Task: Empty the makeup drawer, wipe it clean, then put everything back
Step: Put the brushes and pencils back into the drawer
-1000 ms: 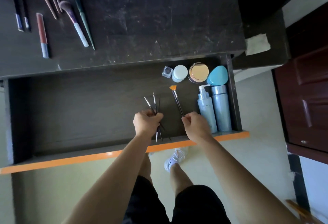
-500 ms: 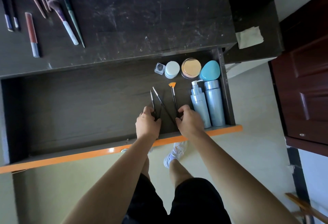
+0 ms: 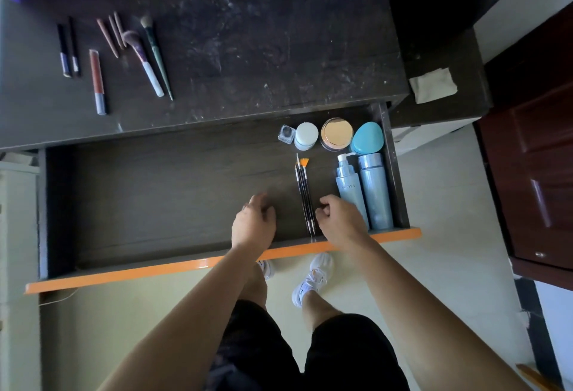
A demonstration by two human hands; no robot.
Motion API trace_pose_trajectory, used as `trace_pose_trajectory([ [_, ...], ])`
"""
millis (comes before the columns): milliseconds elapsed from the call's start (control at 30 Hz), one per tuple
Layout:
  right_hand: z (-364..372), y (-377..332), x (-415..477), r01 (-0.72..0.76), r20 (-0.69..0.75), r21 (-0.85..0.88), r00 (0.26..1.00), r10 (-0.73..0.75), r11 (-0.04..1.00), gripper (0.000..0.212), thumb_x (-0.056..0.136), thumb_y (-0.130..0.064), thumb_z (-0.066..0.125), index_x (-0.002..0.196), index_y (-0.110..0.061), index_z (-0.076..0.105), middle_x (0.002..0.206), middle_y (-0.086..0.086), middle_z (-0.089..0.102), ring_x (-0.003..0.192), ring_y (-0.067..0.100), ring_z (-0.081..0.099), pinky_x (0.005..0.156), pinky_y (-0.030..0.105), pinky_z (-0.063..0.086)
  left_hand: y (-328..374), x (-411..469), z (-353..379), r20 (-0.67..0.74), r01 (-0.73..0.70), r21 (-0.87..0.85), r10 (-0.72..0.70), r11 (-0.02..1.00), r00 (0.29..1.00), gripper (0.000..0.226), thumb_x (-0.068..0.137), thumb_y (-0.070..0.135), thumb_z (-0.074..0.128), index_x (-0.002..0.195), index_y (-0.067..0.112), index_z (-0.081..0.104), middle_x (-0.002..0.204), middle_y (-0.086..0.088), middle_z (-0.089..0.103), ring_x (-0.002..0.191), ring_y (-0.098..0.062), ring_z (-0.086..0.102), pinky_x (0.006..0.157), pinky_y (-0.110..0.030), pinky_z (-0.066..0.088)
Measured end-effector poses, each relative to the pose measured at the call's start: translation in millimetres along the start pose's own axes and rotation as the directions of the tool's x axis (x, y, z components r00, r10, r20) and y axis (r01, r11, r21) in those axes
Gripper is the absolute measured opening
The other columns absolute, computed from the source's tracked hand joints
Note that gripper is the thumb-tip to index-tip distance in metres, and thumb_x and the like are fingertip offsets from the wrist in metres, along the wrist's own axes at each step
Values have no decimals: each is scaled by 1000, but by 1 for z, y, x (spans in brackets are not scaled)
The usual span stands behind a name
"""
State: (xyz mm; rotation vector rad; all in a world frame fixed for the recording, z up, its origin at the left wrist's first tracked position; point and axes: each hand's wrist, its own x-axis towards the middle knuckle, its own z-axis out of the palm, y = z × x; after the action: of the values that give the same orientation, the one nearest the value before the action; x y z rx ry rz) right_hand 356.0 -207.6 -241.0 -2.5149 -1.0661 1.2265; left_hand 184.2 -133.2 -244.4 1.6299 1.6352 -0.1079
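Two bare hands hover inside the open drawer (image 3: 155, 192), near its orange front edge (image 3: 124, 273). Left hand (image 3: 254, 223): fingers loosely curled, nothing gripped, resting over bare drawer floor to the left of the thin brushes (image 3: 305, 195). Right hand (image 3: 341, 220): fingers curled inward, empty as far as visible, just right of the brushes' lower ends; whether a fingertip touches them cannot be told.

Thin brushes: a tight bundle of dark-handled sticks lying side by side, running front to back on the drawer floor; one carries an orange fan tip (image 3: 304, 162) at the far end.

Right end of drawer, back row, left to right: small clear jar (image 3: 286, 134), white-lidded jar (image 3: 306, 135), gold-lidded jar (image 3: 336, 133), teal egg-shaped case (image 3: 367, 138). In front of these, lying flat and touching each other: blue pump bottle (image 3: 352, 189) and blue capped bottle (image 3: 375, 189), the latter against the right wall.

Left two-thirds of drawer: bare dark wood.

Desk top (image 3: 263, 49), left portion: two dark pencils (image 3: 68, 49), orange lip-gloss tube (image 3: 97, 80), three pinkish sticks (image 3: 113, 32), white-handled powder brush (image 3: 144, 62), green-handled brush (image 3: 156, 56). Folded beige cloth (image 3: 432, 85) lies on the lower dark surface to the right.
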Motion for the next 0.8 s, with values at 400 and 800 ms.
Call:
trace_pose_trajectory([
  [400,-78,-120,-13,391,-365,-350,780,-508,851,70,97,-47,49,154,-12,27,162,23,10,147,44,15,118,53,21,2,-68,-184,-494,-52,360,238,931,836,73,96,51,43,156,29,8,163,-12,-8,150,-31,-8,119,-53,6],
  [800,-81,-273,-25,427,-312,-348,787,-532,835,75,98,-49,45,157,-16,9,164,13,12,151,30,10,120,43,17,-48,-10,-336,-512,-108,269,237,957,826,72,96,47,49,156,24,15,163,-13,0,150,-31,1,118,-50,15],
])
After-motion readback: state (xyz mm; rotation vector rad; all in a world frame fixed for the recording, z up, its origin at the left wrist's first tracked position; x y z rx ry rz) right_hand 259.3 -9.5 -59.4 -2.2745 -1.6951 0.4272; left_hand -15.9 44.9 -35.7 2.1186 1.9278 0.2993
